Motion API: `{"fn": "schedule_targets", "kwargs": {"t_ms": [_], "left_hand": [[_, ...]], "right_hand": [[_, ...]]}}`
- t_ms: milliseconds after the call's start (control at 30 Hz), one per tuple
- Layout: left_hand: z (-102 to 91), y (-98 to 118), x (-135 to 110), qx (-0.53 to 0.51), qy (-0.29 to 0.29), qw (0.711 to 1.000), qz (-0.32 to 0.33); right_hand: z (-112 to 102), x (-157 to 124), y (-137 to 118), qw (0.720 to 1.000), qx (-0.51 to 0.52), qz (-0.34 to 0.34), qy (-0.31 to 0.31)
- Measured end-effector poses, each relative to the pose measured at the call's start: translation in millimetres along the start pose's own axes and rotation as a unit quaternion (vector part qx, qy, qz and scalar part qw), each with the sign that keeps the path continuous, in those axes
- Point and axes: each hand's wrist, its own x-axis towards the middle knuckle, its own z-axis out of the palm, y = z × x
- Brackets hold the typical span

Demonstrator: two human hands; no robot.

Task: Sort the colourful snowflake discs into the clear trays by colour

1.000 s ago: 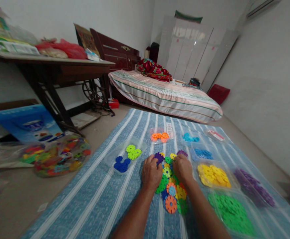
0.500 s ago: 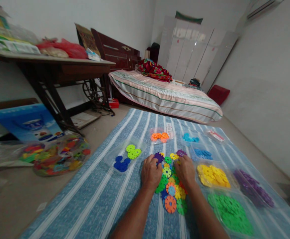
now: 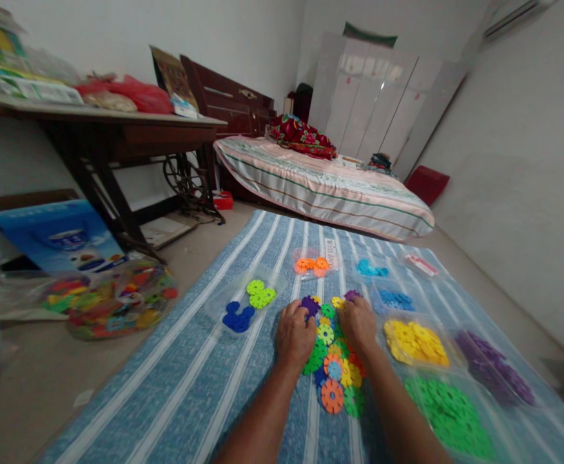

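A joined cluster of notched plastic discs [image 3: 332, 396] in orange, green, yellow, blue and purple lies on the striped cloth between my hands. My left hand [image 3: 295, 332] grips its left edge with curled fingers, close to a purple disc [image 3: 311, 305]. On the opposite edge, my right hand [image 3: 358, 323] is closed on the cluster, beside a yellow disc [image 3: 338, 302] and a second purple disc [image 3: 352, 295]. My fingertips are partly hidden behind the knuckles, so the exact discs under them cannot be made out.
To the right are clear boxes of yellow discs [image 3: 417, 343], purple discs [image 3: 494, 367], green discs [image 3: 450, 415] and blue discs [image 3: 395, 299]. Orange discs [image 3: 312, 265] lie farther off. Lime discs [image 3: 261, 295] and dark blue discs [image 3: 238, 317] share a left tray. A bed [image 3: 320, 183] stands beyond.
My right hand has shifted very slightly along the cluster's right edge. The left hand keeps its hold, and the whole view has moved a little.
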Motion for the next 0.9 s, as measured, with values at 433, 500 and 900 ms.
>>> {"fn": "schedule_targets", "kwargs": {"t_ms": [433,500,900], "left_hand": [[-0.7,-0.1,0.1,0.003,0.012,1.000,0.008],[-0.6,-0.1,0.1,0.004,0.010,1.000,0.009],[-1.8,1.3,1.4,0.007,0.005,1.000,0.005]], "right_hand": [[4.6,1.9,2.5,1.000,0.011,0.001,0.006],[5.2,2.1,1.9,1.000,0.016,0.002,0.009],[-1.4,-11.0,5.3,0.998,0.039,-0.019,0.047]]}}
